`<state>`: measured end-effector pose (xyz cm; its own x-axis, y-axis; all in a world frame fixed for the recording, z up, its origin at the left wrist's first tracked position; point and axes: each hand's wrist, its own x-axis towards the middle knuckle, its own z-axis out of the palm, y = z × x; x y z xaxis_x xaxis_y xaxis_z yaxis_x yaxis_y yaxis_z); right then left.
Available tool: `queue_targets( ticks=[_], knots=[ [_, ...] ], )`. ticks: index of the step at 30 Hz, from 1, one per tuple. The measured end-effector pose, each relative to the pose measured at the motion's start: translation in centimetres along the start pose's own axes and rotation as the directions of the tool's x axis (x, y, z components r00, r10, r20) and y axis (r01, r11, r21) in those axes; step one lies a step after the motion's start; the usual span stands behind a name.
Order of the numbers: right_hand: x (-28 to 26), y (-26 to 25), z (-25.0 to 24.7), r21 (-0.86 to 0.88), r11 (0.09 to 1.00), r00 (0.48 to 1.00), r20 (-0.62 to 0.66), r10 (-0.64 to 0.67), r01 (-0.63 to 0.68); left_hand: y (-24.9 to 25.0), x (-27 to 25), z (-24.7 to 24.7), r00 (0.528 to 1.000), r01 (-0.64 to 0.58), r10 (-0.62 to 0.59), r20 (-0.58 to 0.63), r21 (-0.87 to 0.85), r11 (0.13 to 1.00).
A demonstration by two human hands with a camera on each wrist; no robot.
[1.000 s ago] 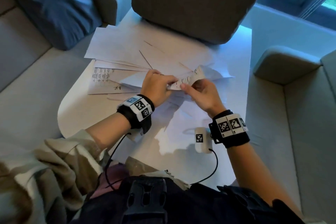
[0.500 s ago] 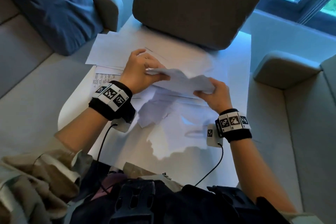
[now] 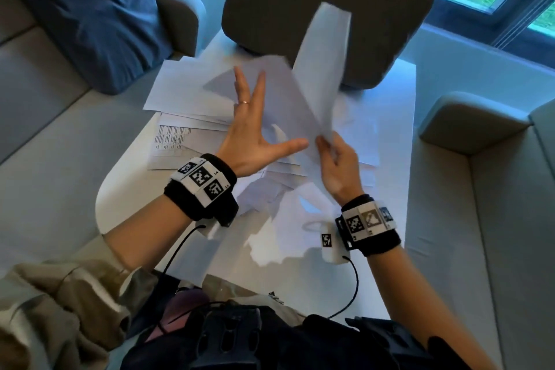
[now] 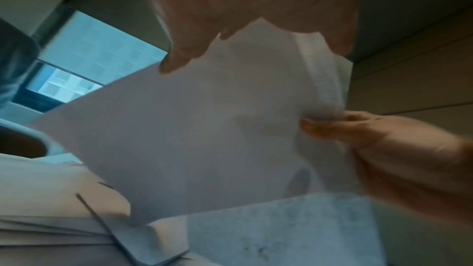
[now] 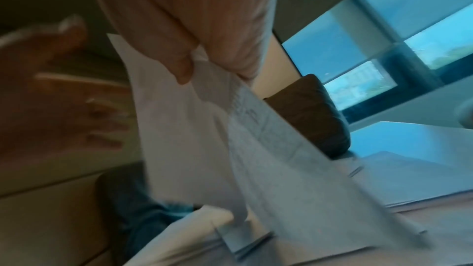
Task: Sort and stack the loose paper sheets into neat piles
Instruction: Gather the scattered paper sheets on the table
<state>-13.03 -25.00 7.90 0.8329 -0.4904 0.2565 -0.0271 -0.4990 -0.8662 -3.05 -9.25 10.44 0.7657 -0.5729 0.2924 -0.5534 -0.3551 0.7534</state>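
Loose white paper sheets lie spread over a white table. My right hand pinches the near corner of a few raised sheets that fan upward over the table's middle; the right wrist view shows the thumb and fingers clamped on that corner. My left hand is spread flat, fingers straight, against the left face of the raised sheets, just left of the right hand. A printed sheet lies flat under the left forearm.
A dark grey chair back stands at the table's far edge, right behind the raised sheets. A person in blue sits at the far left on a grey sofa. A grey armrest lies to the right.
The right hand has lifted the sheets from lying low over the table to standing upright. The left hand let go of its edge and opened flat against them.
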Motion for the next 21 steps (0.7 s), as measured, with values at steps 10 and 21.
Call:
queue_targets(
  ticks=[10, 21],
  knots=[
    [-0.3, -0.3, 3.5, -0.145, 0.919, 0.755, 0.623, -0.204, 0.368, -0.7, 0.8, -2.1, 0.991, 0.087, -0.077, 0.106, -0.096, 0.992],
    [3.3, 1.4, 0.1, 0.076, 0.955, 0.958, -0.008, 0.287, -0.285, -3.0, 2.0, -6.6, 0.968, 0.23, -0.247, -0.042, -0.245, 0.942]
  ],
)
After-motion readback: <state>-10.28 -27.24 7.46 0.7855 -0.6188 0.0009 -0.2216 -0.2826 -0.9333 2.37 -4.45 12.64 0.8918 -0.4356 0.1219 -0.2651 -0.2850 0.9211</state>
